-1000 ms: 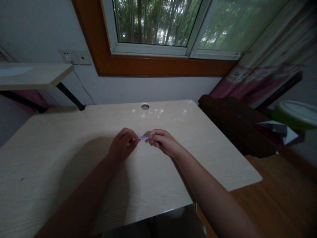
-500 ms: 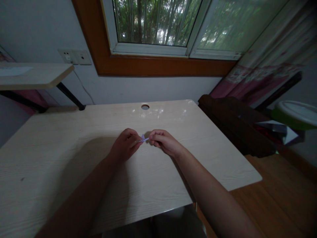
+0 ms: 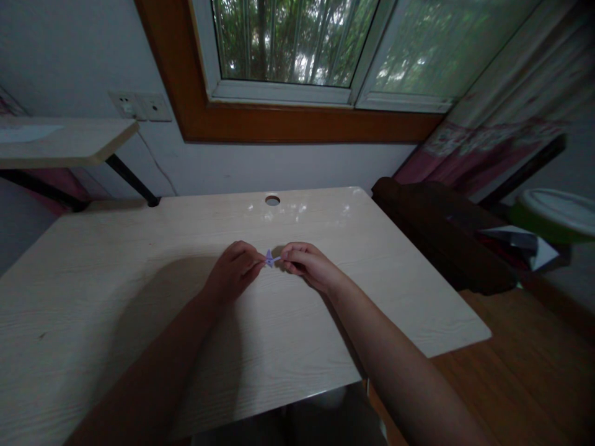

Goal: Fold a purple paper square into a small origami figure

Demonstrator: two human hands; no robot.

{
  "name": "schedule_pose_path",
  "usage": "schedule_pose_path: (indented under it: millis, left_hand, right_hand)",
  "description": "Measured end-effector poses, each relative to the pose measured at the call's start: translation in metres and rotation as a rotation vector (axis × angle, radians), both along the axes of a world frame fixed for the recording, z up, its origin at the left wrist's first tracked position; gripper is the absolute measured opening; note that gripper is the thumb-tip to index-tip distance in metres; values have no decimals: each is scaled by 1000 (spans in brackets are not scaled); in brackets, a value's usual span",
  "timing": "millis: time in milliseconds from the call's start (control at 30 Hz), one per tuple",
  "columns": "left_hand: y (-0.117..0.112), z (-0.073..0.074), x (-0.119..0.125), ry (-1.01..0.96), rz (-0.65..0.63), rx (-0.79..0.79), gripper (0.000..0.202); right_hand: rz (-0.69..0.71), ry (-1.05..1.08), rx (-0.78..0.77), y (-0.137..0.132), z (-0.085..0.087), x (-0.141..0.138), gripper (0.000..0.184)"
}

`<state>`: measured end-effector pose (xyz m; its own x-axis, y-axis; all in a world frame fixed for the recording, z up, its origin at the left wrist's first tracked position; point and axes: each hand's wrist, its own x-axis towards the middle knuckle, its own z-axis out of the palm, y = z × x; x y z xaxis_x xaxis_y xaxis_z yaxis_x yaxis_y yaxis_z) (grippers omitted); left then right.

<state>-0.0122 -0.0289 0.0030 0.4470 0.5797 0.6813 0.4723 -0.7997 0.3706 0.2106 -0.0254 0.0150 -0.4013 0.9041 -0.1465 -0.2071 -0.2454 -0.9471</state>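
Since a second ago, the purple paper piece (image 3: 269,258) between your hands has turned more upright, showing a small star shape. Your left hand (image 3: 232,272) pinches its left side, your right hand (image 3: 309,266) its right tip, over the middle of the desk (image 3: 116,279), toward its far edge.

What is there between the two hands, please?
In the head view, a small purple paper piece sits between the left hand and the right hand; both pinch it.
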Motion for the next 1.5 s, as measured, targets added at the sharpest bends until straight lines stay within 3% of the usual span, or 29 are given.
schedule_pose_path:
  millis: [1200,1500]
  left_hand:
    - [2,1,0,-11,20,10,5]
    - [2,-1,0,27,44,-37,7]
  right_hand:
    - [17,10,-23,0,0,0,20]
    - [-71,-90,182,-4,-11,-9,22]
